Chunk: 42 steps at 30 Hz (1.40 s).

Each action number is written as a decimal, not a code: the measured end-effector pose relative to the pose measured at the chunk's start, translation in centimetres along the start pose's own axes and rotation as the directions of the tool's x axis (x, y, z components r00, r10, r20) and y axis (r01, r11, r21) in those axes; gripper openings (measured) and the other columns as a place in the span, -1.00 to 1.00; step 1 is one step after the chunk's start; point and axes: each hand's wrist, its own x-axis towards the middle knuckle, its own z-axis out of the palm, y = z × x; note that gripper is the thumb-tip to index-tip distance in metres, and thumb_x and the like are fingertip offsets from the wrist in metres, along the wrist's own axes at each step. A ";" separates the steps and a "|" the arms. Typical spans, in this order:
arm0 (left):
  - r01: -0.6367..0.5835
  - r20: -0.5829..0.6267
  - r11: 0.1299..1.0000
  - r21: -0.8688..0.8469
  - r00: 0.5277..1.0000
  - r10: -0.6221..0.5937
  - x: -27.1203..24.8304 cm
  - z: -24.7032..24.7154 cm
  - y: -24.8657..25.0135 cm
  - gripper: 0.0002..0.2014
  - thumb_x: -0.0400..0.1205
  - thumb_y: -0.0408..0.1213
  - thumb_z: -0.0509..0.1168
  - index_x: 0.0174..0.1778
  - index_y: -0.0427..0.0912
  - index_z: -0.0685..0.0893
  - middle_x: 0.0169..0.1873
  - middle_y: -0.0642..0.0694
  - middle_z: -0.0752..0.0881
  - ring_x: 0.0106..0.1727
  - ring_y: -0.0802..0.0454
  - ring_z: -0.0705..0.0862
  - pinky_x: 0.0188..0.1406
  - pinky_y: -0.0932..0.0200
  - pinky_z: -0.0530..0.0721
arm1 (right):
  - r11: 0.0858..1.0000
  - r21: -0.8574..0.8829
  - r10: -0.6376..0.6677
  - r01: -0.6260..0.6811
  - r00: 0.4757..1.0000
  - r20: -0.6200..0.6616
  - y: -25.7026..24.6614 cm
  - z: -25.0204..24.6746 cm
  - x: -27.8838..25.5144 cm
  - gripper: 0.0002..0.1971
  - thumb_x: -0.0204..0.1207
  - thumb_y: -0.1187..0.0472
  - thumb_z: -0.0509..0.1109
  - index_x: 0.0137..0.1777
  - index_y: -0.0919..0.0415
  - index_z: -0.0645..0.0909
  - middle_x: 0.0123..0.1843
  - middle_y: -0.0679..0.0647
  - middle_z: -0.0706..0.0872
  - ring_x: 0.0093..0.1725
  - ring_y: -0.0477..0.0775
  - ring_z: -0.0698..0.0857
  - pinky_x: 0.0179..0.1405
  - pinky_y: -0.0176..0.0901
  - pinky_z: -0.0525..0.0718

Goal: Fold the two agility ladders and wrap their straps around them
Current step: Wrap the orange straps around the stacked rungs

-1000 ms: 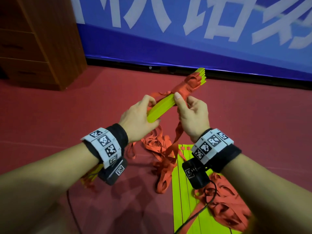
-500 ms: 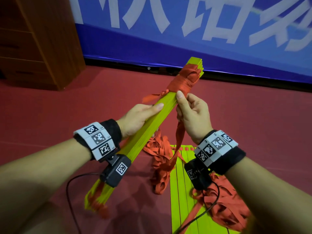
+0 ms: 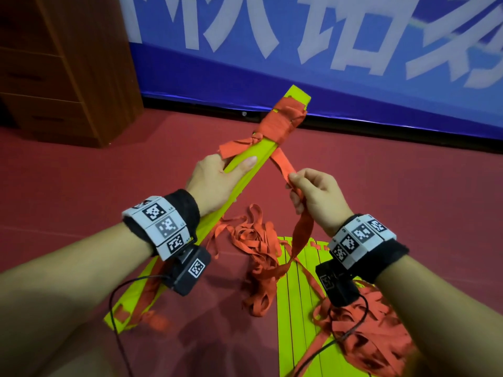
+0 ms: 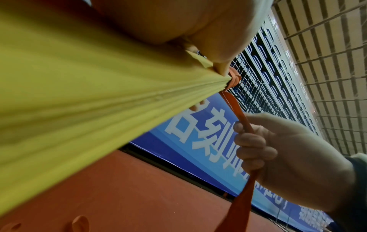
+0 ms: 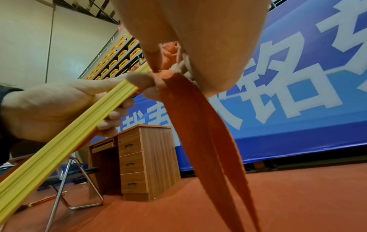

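Left hand (image 3: 215, 183) grip clasps folded ladder (image 3: 239, 180); right hand (image 3: 315, 197) grip pinches strap (image 3: 283, 164) just beside.

1. The folded ladder (image 3: 217, 202) swung from a short hold into a long diagonal, its near end dropping low.
2. The left hand (image 3: 217, 180) flattened its fingers along the rungs.
3. The right hand (image 3: 315, 197) drew the strap (image 3: 283, 164) sideways, away from the bundle.
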 end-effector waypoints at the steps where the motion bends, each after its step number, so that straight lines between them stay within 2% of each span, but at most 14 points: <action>1: 0.006 -0.009 1.000 0.023 1.000 -0.006 0.0 0.1 -0.2 -0.30 0.53 0.50 0.21 -0.11 -0.17 0.73 -0.48 -0.15 0.78 -0.42 -0.04 0.81 -0.22 -0.10 0.78 | 1.000 -0.012 0.003 -0.003 1.000 -0.010 0.1 0.0 0.1 -0.71 0.78 0.25 0.26 -0.21 0.24 0.59 -0.58 -0.01 0.52 -0.64 -0.05 0.41 -0.58 -0.26 0.41; 3: 0.017 -0.024 0.996 0.085 1.000 -0.015 0.1 0.3 -0.7 -0.26 0.45 0.59 0.16 -0.04 -0.09 0.74 -0.48 -0.11 0.73 -0.31 -0.21 0.79 -0.17 -0.12 0.76 | 1.000 -0.027 0.013 -0.014 0.999 -0.030 0.1 -0.2 0.3 -0.72 0.77 0.27 0.27 -0.21 0.24 0.62 -0.61 -0.08 0.46 -0.60 -0.06 0.34 -0.53 -0.21 0.31; 6: 0.019 -0.041 0.966 0.258 0.999 -0.009 -0.1 0.3 -0.6 -0.45 0.61 0.40 0.24 -0.10 -0.07 0.73 -0.46 -0.10 0.63 -0.18 -0.35 0.67 -0.25 -0.04 0.58 | 0.995 -0.102 0.006 -0.014 0.997 -0.076 -0.2 -0.1 0.4 -0.76 0.63 0.20 0.33 -0.23 0.18 0.73 -0.59 -0.12 0.49 -0.54 -0.03 0.32 -0.48 -0.14 0.25; 9: 0.009 -0.044 0.921 0.390 0.999 0.008 -0.4 0.8 -0.4 -0.47 0.63 0.40 0.20 0.17 0.07 0.78 -0.12 -0.19 0.82 0.04 -0.36 0.73 -0.16 -0.01 0.57 | 0.987 -0.155 0.014 -0.033 0.992 -0.123 -1.1 0.5 0.1 -0.77 0.62 0.26 0.33 -0.19 0.30 0.76 -0.50 0.01 0.50 -0.56 -0.05 0.32 -0.54 -0.21 0.28; 11: 0.005 -0.050 0.898 0.440 0.999 0.019 -0.5 1.3 -0.2 -0.47 0.62 0.41 0.20 0.19 0.09 0.77 -0.06 -0.19 0.83 0.08 -0.34 0.74 -0.17 0.02 0.52 | 0.980 -0.193 0.012 -0.042 0.988 -0.153 -1.5 1.1 0.0 -0.77 0.63 0.22 0.37 -0.20 0.25 0.78 -0.44 0.11 0.50 -0.57 -0.06 0.32 -0.60 -0.26 0.30; 16: -0.069 -0.028 0.880 0.470 0.995 0.093 -0.9 1.9 0.6 -0.57 0.59 0.40 0.28 -0.07 0.10 0.74 -0.32 -0.01 0.76 -0.11 -0.22 0.75 -0.27 0.08 0.42 | 0.968 -0.243 -0.001 -0.061 0.969 -0.247 -1.4 2.9 -0.1 -0.47 0.60 -0.10 0.40 -0.07 0.49 0.73 -0.49 0.07 0.46 -0.55 0.00 0.38 -0.45 -0.14 0.38; 19: -0.092 -0.011 0.839 0.536 0.993 0.116 -1.3 2.2 0.8 -0.52 0.61 0.38 0.27 -0.33 0.04 0.44 -0.50 0.05 0.52 -0.24 -0.23 0.68 -0.32 0.06 0.38 | 0.957 -0.281 -0.006 -0.077 0.959 -0.283 -1.5 3.2 0.0 -0.30 0.54 -0.34 0.37 -0.11 0.45 0.76 -0.59 -0.01 0.41 -0.56 0.03 0.41 -0.42 -0.09 0.41; 24: -0.207 0.108 0.612 0.763 0.975 0.195 -2.1 3.1 2.0 -0.61 0.76 0.26 0.10 0.06 -0.04 0.46 -0.25 -0.10 0.69 -0.08 -0.31 0.75 -0.29 0.00 0.41 | 0.952 -0.265 0.068 -0.156 0.947 -0.313 -1.9 2.9 0.7 -0.26 0.36 -0.54 0.41 -0.40 0.25 0.77 -0.69 -0.10 0.53 -0.58 -0.04 0.52 -0.39 -0.12 0.47; 27: -0.262 0.169 0.500 0.826 0.960 0.224 -2.4 3.5 2.6 -0.64 0.81 0.13 0.08 0.27 -0.09 0.48 -0.05 -0.10 0.76 -0.03 -0.29 0.77 -0.29 -0.01 0.41 | 0.950 -0.254 0.098 -0.183 0.944 -0.314 -1.5 2.6 1.2 -0.34 0.31 -0.51 0.47 -0.53 0.13 0.74 -0.51 -0.07 0.77 -0.36 0.02 0.75 -0.21 -0.04 0.64; 31: -0.296 0.188 0.470 0.832 0.946 0.263 -2.9 3.9 3.2 -0.65 0.81 0.08 0.10 0.35 -0.09 0.50 0.01 -0.09 0.77 -0.02 -0.24 0.79 -0.30 0.02 0.40 | 0.956 -0.179 0.161 -0.232 0.926 -0.340 -1.2 2.7 1.1 -0.42 0.43 -0.26 0.54 -0.61 0.12 0.52 -0.69 -0.14 0.52 -0.56 -0.01 0.51 -0.39 -0.09 0.44; 33: -0.298 0.180 0.483 0.824 0.944 0.276 -3.0 3.9 3.6 -0.65 0.80 0.09 0.11 0.34 -0.08 0.49 0.01 -0.07 0.76 -0.03 -0.23 0.79 -0.31 0.02 0.40 | 0.960 -0.135 0.186 -0.246 0.918 -0.351 -1.3 2.7 1.2 -0.48 0.44 -0.17 0.53 -0.59 0.15 0.54 -0.68 -0.10 0.48 -0.59 -0.01 0.40 -0.41 -0.09 0.39; 36: -0.265 0.143 0.566 0.780 0.957 0.250 -3.3 3.8 3.8 -0.64 0.76 0.13 0.16 0.33 -0.04 0.43 0.00 -0.04 0.68 -0.09 -0.27 0.76 -0.33 0.00 0.38 | 0.964 -0.113 0.189 -0.241 0.917 -0.350 -1.8 2.5 0.9 -0.43 0.36 -0.17 0.43 -0.28 0.46 0.76 -0.41 0.31 0.75 -0.51 0.02 0.45 -0.38 -0.02 0.48; 38: -0.234 0.112 0.688 0.687 0.970 0.217 -3.5 3.7 3.7 -0.65 0.70 0.10 0.24 0.25 -0.01 0.38 0.02 -0.02 0.66 -0.11 -0.32 0.74 -0.30 -0.02 0.42 | 0.973 -0.104 0.160 -0.208 0.922 -0.352 -2.1 2.5 0.7 -0.41 0.33 -0.17 0.40 -0.22 0.49 0.76 -0.26 0.43 0.78 -0.46 0.10 0.54 -0.35 0.07 0.58; 42: -0.097 0.152 0.927 0.362 0.987 0.044 -3.1 3.5 3.0 -0.48 0.52 -0.03 0.44 0.36 0.11 0.39 0.20 0.10 0.69 0.03 -0.13 0.74 -0.04 -0.03 0.63 | 0.986 -0.096 0.099 -0.139 0.934 -0.344 -2.3 2.3 0.3 -0.48 0.35 -0.12 0.45 -0.25 0.45 0.77 -0.32 0.46 0.75 -0.40 0.41 0.69 -0.26 0.24 0.72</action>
